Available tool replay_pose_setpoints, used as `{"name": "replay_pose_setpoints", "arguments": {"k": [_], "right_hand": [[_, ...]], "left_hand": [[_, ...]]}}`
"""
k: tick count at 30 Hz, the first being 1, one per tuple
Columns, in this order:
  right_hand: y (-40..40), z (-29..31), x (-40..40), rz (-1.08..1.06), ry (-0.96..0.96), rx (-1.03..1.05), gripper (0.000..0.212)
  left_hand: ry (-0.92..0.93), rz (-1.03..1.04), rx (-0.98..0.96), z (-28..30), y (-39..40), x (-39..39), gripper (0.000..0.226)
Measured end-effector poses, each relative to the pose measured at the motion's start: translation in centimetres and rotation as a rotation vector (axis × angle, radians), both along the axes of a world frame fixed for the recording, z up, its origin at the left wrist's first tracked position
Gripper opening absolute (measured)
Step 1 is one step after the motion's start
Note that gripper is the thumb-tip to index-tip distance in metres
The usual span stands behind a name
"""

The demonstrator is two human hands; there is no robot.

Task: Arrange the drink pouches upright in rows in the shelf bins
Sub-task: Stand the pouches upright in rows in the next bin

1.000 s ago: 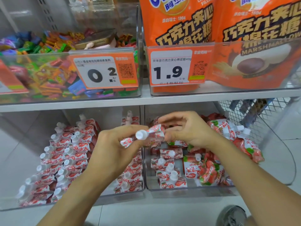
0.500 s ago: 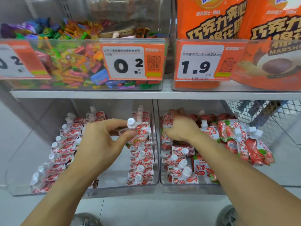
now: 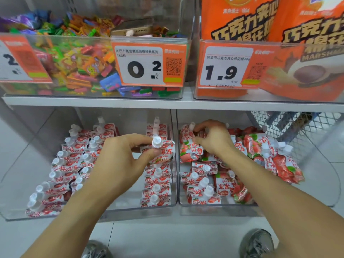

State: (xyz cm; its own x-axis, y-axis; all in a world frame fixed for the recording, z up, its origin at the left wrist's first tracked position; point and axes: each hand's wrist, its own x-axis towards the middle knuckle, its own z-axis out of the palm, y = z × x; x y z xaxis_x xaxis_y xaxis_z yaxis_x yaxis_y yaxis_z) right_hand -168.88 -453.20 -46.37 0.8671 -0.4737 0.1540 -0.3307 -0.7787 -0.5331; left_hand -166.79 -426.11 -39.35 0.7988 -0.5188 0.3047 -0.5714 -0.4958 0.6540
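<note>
Both bare forearms reach forward and up from the bottom of the view, the left from lower left, the right from lower right. The left hand (image 3: 121,161) is seen from its back, thumb and fingers curled and pinching a drink pouch (image 3: 163,153). The right hand (image 3: 214,138) is farther forward, fingers bent downward among the pouches, its hold unclear.

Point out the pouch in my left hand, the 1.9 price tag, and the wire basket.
pouch in the left hand (image 3: 163,152), head view, on its printed front below the cap.
1.9 price tag (image 3: 221,71), head view, on the digits.
wire basket (image 3: 297,125), head view, on its mesh side.
</note>
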Motion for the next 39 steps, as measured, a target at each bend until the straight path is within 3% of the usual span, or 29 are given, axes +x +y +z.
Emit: {"name": "replay_pose_setpoints", "arguments": {"k": [3, 5, 6, 9, 13, 17, 20, 25, 30, 36, 39], "right_hand": [[0.0, -0.6, 0.1, 0.021, -0.02, 0.033, 0.049], [0.6, -1.0, 0.8, 0.038, 0.105, -0.052, 0.07], [1.0, -1.4, 1.3, 0.034, 0.171, -0.138, 0.071], [1.7, -1.7, 2.3, 0.031, 0.154, -0.3, 0.039], [0.9, -1.9, 2.5, 0.027, 0.086, -0.239, 0.012], [1.0, -1.6, 1.7, 0.013, -0.025, -0.178, 0.015], [0.8, 0.6, 0.0, -0.019, -0.237, -0.061, 0.017], [-2.5, 4.1, -5.1, -0.237, -0.465, 0.141, 0.008], [-8.1, 5.2, -11.6, -0.257, -0.383, 0.292, 0.008], [-10.9, 5.2, -14.6, -0.149, -0.014, -0.069, 0.006], [-9.2, 5.5, -14.7, -0.167, -0.049, -0.213, 0.019]], "left_hand": [[-0.009, 0.009, 0.003, 0.0, -0.6, -0.2, 0.022], [-0.012, 0.018, 0.008, -0.1, -0.8, -0.1, 0.023], [-0.014, 0.022, 0.01, -0.1, -0.8, 0.0, 0.023], [-0.026, 0.023, 0.01, -0.2, -0.8, 0.1, 0.024], [-0.035, 0.017, 0.031, -0.2, -0.8, 0.1, 0.023], [-0.037, 0.012, 0.024, -0.1, -0.8, 0.1, 0.022], [-0.052, 0.004, 0.003, 0.0, -0.7, 0.2, 0.023], [-0.122, 0.017, -0.102, 0.4, -0.9, 0.0, 0.022], [-0.123, -0.006, -0.291, 0.6, -3.0, -1.6, 0.019], [-0.133, -0.163, -0.162, -0.6, -8.6, -2.1, 0.013], [-0.259, -0.2, 0.027, -1.9, -11.7, -1.3, 0.015]]}}
